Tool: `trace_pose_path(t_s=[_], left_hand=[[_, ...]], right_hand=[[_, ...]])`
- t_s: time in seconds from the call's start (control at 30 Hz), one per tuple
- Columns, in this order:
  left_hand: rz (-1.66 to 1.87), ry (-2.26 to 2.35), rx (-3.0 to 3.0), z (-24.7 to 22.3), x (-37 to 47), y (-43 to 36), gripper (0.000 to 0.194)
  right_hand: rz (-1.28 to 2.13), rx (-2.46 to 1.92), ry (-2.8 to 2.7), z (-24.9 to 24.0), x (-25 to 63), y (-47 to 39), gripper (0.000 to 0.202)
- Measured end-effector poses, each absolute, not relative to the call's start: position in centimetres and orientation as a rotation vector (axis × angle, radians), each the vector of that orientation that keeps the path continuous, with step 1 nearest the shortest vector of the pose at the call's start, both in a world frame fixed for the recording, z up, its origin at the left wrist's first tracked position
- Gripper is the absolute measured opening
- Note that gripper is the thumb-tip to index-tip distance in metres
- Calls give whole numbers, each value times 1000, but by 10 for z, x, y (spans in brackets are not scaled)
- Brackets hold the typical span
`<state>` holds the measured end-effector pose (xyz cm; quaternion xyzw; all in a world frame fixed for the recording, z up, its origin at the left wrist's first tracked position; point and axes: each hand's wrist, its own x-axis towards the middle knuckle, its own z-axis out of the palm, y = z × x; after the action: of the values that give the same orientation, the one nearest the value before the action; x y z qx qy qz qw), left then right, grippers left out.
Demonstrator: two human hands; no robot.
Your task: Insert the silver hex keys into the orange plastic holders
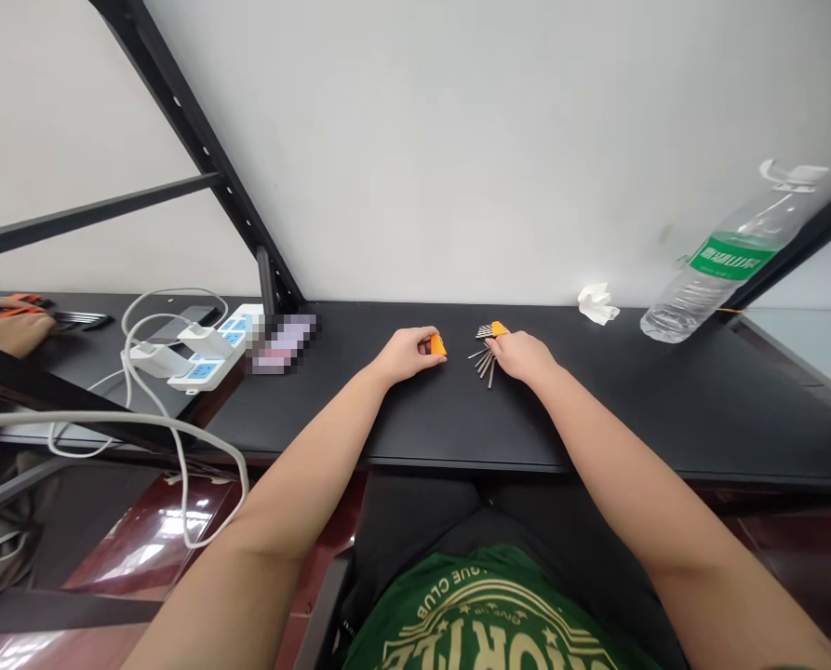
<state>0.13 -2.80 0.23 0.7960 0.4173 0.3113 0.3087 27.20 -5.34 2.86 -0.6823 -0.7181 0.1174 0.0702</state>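
Observation:
My left hand is closed around a small orange plastic piece, held just above the black desk. Opposite it, my right hand has its fingertips pinched together over several thin metal rods, which fan out loose on the desktop. What sits between those fingertips is too small to make out. Just behind the right fingers is a second orange piece, with a row of short metal rods beside its left end. The exact kind of rods cannot be told.
A crumpled white tissue and a large clear bottle with a green label stand right. On the left are a blurred-out flat object, a power strip and white cables. Another person's hand is at far left.

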Motion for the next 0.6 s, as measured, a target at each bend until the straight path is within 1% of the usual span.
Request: trace_pose_path(t_s=[0.17, 0.3, 0.33, 0.43, 0.47, 0.53, 0.6], left_hand=[[816, 1105, 2101, 3, 0, -29, 28], [816, 1104, 2101, 3, 0, -29, 28], [817, 1103, 2101, 3, 0, -29, 27], [815, 1102, 2100, 4, 0, -29, 28], [815, 1102, 2100, 4, 0, -29, 28], [814, 1103, 2100, 4, 1, -29, 29], [812, 1105, 2100, 2, 1, -29, 30]], right_hand=[[366, -2063, -2209, 37, 286, -56, 42], [429, -1957, -2291, 45, 304, -58, 18], [465, -1891, -2323, 46, 308, -60, 20], [529, -1683, -2409, 46, 310, -65, 49], [526, -1635, -2438, 46, 308, -67, 53], [499, -1594, -2501, 45, 302, -68, 53], [486, -1597, -2548, 44, 295, -68, 47]])
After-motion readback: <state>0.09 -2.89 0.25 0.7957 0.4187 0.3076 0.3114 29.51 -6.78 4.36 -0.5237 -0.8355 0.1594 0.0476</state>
